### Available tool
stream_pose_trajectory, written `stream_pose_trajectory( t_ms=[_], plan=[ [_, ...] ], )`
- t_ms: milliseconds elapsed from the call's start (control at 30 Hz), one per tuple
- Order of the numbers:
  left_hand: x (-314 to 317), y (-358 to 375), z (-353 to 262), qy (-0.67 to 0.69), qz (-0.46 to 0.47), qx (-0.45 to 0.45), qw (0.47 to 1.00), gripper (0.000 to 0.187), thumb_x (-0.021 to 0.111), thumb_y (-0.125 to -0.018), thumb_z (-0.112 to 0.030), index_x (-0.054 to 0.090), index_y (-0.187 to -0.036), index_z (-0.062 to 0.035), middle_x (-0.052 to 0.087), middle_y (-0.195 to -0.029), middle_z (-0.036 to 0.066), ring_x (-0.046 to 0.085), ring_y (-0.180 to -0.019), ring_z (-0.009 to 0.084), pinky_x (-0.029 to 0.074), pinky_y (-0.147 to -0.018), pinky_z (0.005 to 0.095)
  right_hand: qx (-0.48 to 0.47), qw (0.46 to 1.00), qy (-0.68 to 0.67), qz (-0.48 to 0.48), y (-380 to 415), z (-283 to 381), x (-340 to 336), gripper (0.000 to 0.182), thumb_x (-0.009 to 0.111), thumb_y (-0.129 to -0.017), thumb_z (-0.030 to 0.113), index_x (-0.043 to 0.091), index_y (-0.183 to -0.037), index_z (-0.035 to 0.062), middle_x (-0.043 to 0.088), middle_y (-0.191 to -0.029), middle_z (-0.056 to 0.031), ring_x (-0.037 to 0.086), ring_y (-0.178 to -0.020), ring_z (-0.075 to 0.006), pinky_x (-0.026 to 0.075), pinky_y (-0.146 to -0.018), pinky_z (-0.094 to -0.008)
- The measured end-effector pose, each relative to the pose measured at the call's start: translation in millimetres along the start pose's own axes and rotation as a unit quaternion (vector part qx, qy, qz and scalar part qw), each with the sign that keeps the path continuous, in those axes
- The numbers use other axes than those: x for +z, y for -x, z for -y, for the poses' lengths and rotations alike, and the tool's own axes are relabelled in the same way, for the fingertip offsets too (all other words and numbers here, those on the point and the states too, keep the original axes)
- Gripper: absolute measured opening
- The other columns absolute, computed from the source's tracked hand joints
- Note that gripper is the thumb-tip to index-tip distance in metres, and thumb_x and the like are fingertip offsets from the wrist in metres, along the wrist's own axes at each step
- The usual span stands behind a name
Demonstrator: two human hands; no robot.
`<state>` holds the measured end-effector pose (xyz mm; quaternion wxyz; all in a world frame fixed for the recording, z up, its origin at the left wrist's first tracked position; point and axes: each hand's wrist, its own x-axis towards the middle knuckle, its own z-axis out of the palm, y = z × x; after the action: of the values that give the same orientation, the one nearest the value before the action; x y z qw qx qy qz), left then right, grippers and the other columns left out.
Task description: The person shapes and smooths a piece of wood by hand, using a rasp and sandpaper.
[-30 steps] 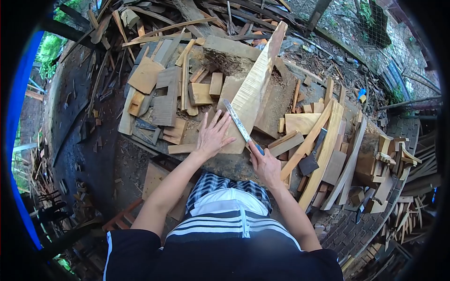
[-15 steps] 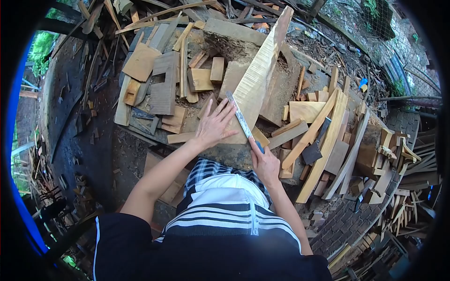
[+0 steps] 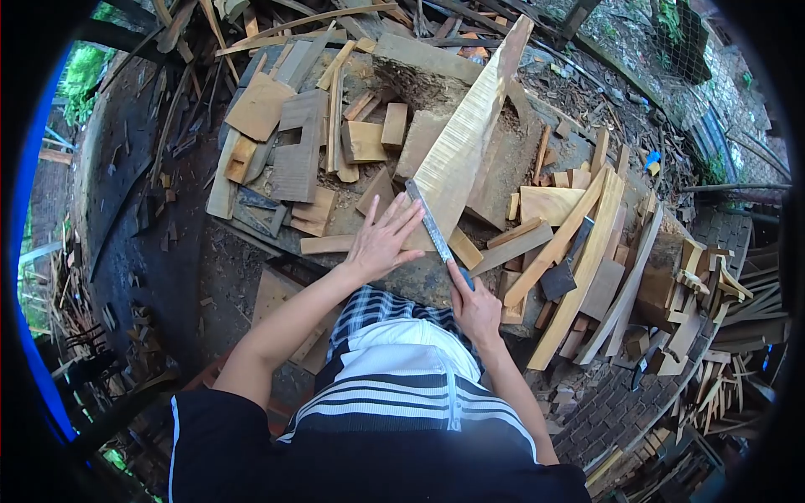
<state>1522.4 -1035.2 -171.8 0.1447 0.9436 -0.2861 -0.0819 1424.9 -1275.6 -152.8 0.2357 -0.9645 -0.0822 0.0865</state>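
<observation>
A long, pale, wedge-shaped wooden board (image 3: 470, 126) lies on the workbench, its narrow end pointing up and away. Across its near, wide part lies a narrow metal blade with a blue handle (image 3: 434, 226), set at a slant; its exact kind is hard to make out. Closed round its blue end is my right hand (image 3: 478, 310), near the bench's front edge. My left hand (image 3: 386, 239) is flat with fingers spread, fingertips against the board and by the blade's far end.
Wood blocks (image 3: 366, 141) and a notched plank (image 3: 299, 151) lie left of the board. Long curved strips (image 3: 579, 268) and a dark block (image 3: 558, 281) are to the right. More offcuts pile up around the bench, with wire mesh at the far right.
The view has shifted slightly. The blade's far end sits slightly nearer to me, and my left fingers have shifted along with it. My right hand keeps its grip.
</observation>
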Motion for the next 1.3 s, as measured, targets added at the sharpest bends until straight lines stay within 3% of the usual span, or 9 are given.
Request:
stream_pose_trajectory(
  t_ms=[67, 133, 333, 533, 667, 800, 1000, 1200, 1300],
  plan=[
    [1.4, 4.1, -3.3, 0.010, -0.003, 0.004, 1.000, 0.080, 0.052, -0.090, -0.061, 0.038, -0.150, -0.0107, 0.031, -0.159, 0.004, 0.019, -0.150, 0.0284, 0.009, -0.119, 0.0603, 0.031, 0.998, 0.019, 0.056, 11.5, 2.8, -0.2, 0.057, 0.064, -0.090, 0.024, 0.049, -0.144, 0.0354, 0.057, -0.076, -0.0130, 0.066, -0.063, -0.0311, 0.053, -0.054, -0.0421],
    [5.9, 2.8, -4.8, -0.013, -0.015, 0.001, 1.000, 0.080, 0.053, -0.089, -0.061, 0.040, -0.149, -0.0099, 0.032, -0.159, 0.005, 0.020, -0.150, 0.0293, 0.010, -0.119, 0.0607, 0.011, 1.000, -0.012, 0.001, 4.6, -2.6, 1.8, 0.055, 0.062, -0.092, 0.025, 0.049, -0.143, 0.0356, 0.056, -0.075, -0.0130, 0.065, -0.063, -0.0320, 0.052, -0.053, -0.0424],
    [-2.1, -56.4, 13.4, -0.052, -0.083, -0.033, 0.995, 0.072, 0.048, -0.094, -0.059, 0.046, -0.145, -0.0090, 0.040, -0.154, 0.005, 0.025, -0.147, 0.0298, 0.008, -0.119, 0.0611, 0.032, 0.999, -0.004, -0.016, -51.5, -3.1, -6.1, 0.052, 0.059, -0.094, 0.023, 0.049, -0.144, 0.0333, 0.060, -0.079, -0.0164, 0.064, -0.065, -0.0355, 0.052, -0.057, -0.0459],
    [0.8, -8.2, -14.0, -0.005, -0.023, -0.010, 1.000, 0.073, 0.048, -0.093, -0.060, 0.046, -0.146, -0.0106, 0.038, -0.156, 0.003, 0.018, -0.150, 0.0280, 0.003, -0.119, 0.0620, 0.026, 0.998, -0.047, -0.019, -2.7, -2.5, 5.6, 0.053, 0.060, -0.093, 0.023, 0.049, -0.144, 0.0343, 0.062, -0.079, -0.0170, 0.066, -0.064, -0.0347, 0.053, -0.053, -0.0448],
    [2.9, -36.3, -0.3, -0.050, -0.048, -0.017, 0.997, 0.071, 0.047, -0.093, -0.061, 0.046, -0.146, -0.0126, 0.038, -0.156, 0.002, 0.019, -0.150, 0.0280, 0.003, -0.119, 0.0622, 0.067, 0.997, -0.030, 0.030, -27.0, -5.5, -5.2, 0.054, 0.060, -0.093, 0.023, 0.048, -0.144, 0.0341, 0.064, -0.084, -0.0195, 0.066, -0.069, -0.0385, 0.054, -0.060, -0.0471],
    [-6.0, -60.1, 11.7, -0.039, -0.043, -0.036, 0.998, 0.068, 0.044, -0.095, -0.059, 0.048, -0.145, -0.0133, 0.040, -0.154, 0.001, 0.022, -0.148, 0.0284, 0.003, -0.118, 0.0635, 0.053, 0.998, -0.039, -0.001, -54.3, -5.2, -9.0, 0.053, 0.059, -0.094, 0.022, 0.048, -0.144, 0.0323, 0.063, -0.082, -0.0192, 0.066, -0.069, -0.0388, 0.054, -0.060, -0.0478],
    [2.4, -24.3, -7.9, -0.006, -0.013, -0.013, 1.000, 0.074, 0.047, -0.092, -0.063, 0.045, -0.147, -0.0145, 0.037, -0.157, 0.000, 0.017, -0.150, 0.0279, 0.001, -0.118, 0.0642, 0.062, 0.996, -0.054, 0.030, -10.0, -11.2, -0.2, 0.057, 0.063, -0.090, 0.030, 0.047, -0.144, 0.0362, 0.066, -0.084, -0.0174, 0.068, -0.067, -0.0352, 0.055, -0.058, -0.0444],
    [-5.0, -79.9, 15.8, -0.023, -0.048, -0.045, 0.998, 0.073, 0.043, -0.094, -0.063, 0.044, -0.147, -0.0126, 0.037, -0.156, 0.002, 0.021, -0.149, 0.0282, 0.004, -0.118, 0.0641, 0.098, 0.992, -0.080, 0.018, -73.1, -9.9, -11.4, 0.053, 0.061, -0.092, 0.028, 0.048, -0.143, 0.0364, 0.066, -0.085, -0.0193, 0.067, -0.075, -0.0389, 0.055, -0.065, -0.0467],
    [-9.1, -70.1, 14.5, -0.035, -0.032, -0.034, 0.998, 0.074, 0.042, -0.095, -0.064, 0.044, -0.147, -0.0118, 0.037, -0.156, 0.002, 0.021, -0.149, 0.0287, 0.004, -0.118, 0.0641, 0.066, 0.992, -0.109, -0.021, -59.3, -12.0, 0.1, 0.056, 0.062, -0.092, 0.026, 0.047, -0.144, 0.0371, 0.064, -0.082, -0.0187, 0.067, -0.075, -0.0388, 0.055, -0.065, -0.0477]
  ],
)
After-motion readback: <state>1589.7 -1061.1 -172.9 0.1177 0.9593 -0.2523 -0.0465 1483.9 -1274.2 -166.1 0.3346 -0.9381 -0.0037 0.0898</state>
